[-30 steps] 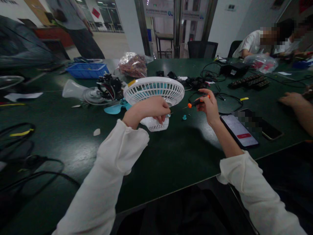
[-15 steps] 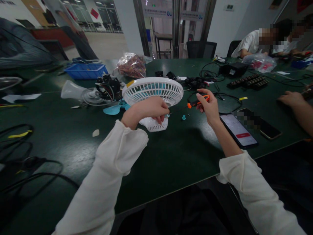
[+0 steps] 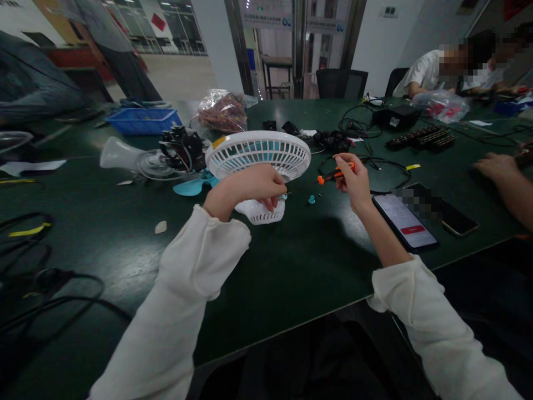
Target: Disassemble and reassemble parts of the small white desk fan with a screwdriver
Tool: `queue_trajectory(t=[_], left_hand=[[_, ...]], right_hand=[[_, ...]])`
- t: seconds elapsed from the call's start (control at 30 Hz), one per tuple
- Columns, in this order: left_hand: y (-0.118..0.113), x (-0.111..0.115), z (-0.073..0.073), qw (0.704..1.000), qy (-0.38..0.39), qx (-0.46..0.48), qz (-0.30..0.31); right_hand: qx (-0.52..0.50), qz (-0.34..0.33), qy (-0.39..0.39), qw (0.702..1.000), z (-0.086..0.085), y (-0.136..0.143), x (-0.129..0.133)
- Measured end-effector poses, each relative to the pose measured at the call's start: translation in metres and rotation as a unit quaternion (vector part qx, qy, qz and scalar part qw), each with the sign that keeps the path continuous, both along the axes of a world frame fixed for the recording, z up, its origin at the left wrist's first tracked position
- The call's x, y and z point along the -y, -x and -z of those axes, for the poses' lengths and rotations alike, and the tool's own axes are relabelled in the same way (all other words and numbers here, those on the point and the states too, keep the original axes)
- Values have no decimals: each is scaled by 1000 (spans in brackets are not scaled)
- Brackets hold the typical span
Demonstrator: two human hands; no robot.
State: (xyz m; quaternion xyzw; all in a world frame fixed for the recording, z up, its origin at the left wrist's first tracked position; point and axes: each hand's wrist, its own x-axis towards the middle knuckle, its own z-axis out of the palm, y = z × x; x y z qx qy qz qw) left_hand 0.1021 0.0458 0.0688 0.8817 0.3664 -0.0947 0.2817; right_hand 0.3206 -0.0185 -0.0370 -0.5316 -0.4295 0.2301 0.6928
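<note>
A white fan cage [image 3: 258, 147] rests on the dark green table, with a white vented housing [image 3: 268, 214] below it. My left hand [image 3: 260, 186] is in front of both, its fingertips pinched at the housing's right side; what they hold is too small to name. My right hand [image 3: 352, 178] is closed on an orange and black screwdriver [image 3: 332, 174], whose thin shaft points left toward my left fingertips. A small turquoise cap [image 3: 311, 199] stands on the table between my hands. Turquoise blades [image 3: 191, 187] lie left of the cage.
Two phones [image 3: 406, 220] [image 3: 458, 218] lie at the right, near another person's hand [image 3: 497, 169]. A blue tray [image 3: 144, 123], a plastic bag [image 3: 222, 113] and a black motor part [image 3: 181, 149] are behind and left. Black cables [image 3: 62, 300] spread at the left.
The screwdriver's shaft now shows reaching toward my left fingertips. My hands hold nearly the same places. The whole view has shifted slightly, and a standing person at the back left has moved.
</note>
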Motion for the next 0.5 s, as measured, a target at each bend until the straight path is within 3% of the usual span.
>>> queue_trajectory(t=[0.3,0.5], left_hand=[[0,-2,1,1000,2,-8,3],[0,-1,0,1000,0,-11,-2]], right_hand=[[-11,-19,-24,999,0,-1,0],[6,-14,11,1000,-1,0,1]])
